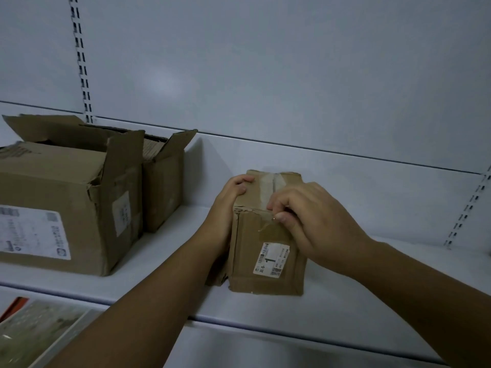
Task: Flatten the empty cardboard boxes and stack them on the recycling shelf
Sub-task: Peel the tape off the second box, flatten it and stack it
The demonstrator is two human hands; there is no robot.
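Three cardboard boxes stand on the white shelf (pixel 372 274). The small box (pixel 268 251) sits near the front edge, about midway along, still taped and unflattened, with a white label (pixel 271 258) on its near face. The large box (pixel 55 208) stands at the left end, its top flaps loose and its corner crushed, and a third box (pixel 164 179) stands just behind it on its right, touching it, with one flap raised.

The left hand (pixel 231 208) grips the small box's left side, fingers curled over the top edge. The right hand (pixel 313 221) rests on the upper right corner, thumb and forefinger pinched narrow on a strip of clear tape (pixel 271 187) at the top front edge.

The shelf is plain white metal with a white back panel (pixel 265 75) and slotted uprights. To the right of the small box the shelf lies bare up to the far upright. Below the front edge, at the lower left, some printed packs (pixel 34 333) show blurred.
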